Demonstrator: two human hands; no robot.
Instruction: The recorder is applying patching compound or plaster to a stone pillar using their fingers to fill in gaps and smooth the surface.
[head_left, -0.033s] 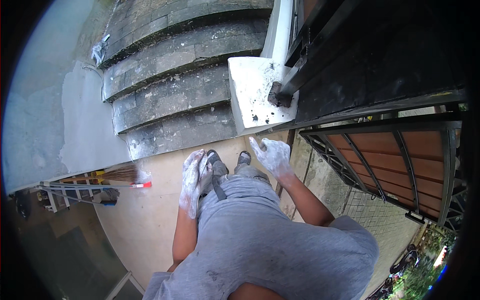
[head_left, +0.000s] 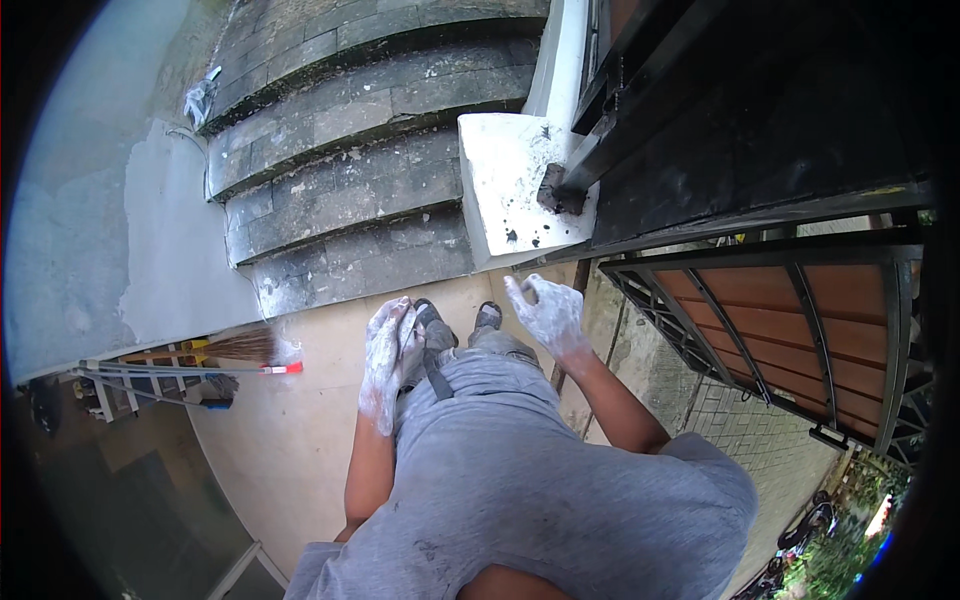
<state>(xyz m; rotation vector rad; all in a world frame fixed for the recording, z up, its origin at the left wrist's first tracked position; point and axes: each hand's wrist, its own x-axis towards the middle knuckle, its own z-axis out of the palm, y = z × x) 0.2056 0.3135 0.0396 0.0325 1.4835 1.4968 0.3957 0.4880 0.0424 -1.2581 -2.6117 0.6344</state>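
Nearest, the person's grey shirt fills the foreground, with grey trousers beyond it. The left hand, coated in white residue, is held up just left of the trousers. Its fingers are curled, but whether anything is pinched between them cannot be told. The right hand, just as white, is raised on the right with thumb and forefinger parted. It appears to grasp nothing and touches nothing.

Both hands hang above the pale floor, on either side of the feet. A broom lies off to the left beside a red-tipped pole; to the right stands a gate panel with brown slats.

The white block is a little farther, ahead of the right hand and apart from it, with dark spots on its top and a dark post foot at its right side. Left of it, stained grey steps lead away towards the far side.

For good handling, the coated fingers would best be held clear of the clothing, and any contact with the block should be light and away from the post foot, where dark grime could smear.
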